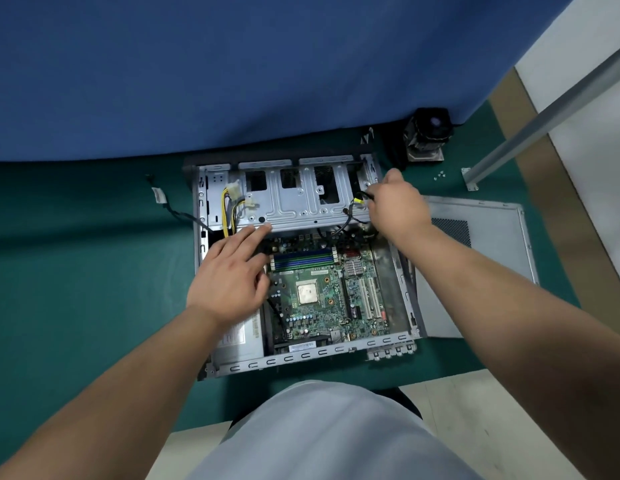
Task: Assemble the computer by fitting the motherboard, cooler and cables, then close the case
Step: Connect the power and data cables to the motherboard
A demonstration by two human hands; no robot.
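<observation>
an open case lies flat on the green worktop, its inside facing up. the motherboard sits in the near half of the case, with the bare cpu near its middle, blue ram slots just beyond it and a small heatsink to the right. a silver drive bay spans the far half of the case. yellow and black power cables with white plugs lie at the left end of the bay. a grey psu fills the near left corner of the case.

the left hand hovers over the left part of the board, its fingers straight and spread, the tips reaching to the near edge of the bay; it holds nothing. the right hand is at the far right corner of the case, its fingers curled round a black cable that loops down toward the board's far edge.

the cooler stands on the worktop beyond the case's far right corner, apart from it and close to the blue partition. the side panel lies flat on the worktop just right of the case. a few small screws lie near the foot of a metal post. another black cable with a white tag trails on the worktop to the left of the case and runs into its left side. the person's grey lap fills the bottom of the view.
</observation>
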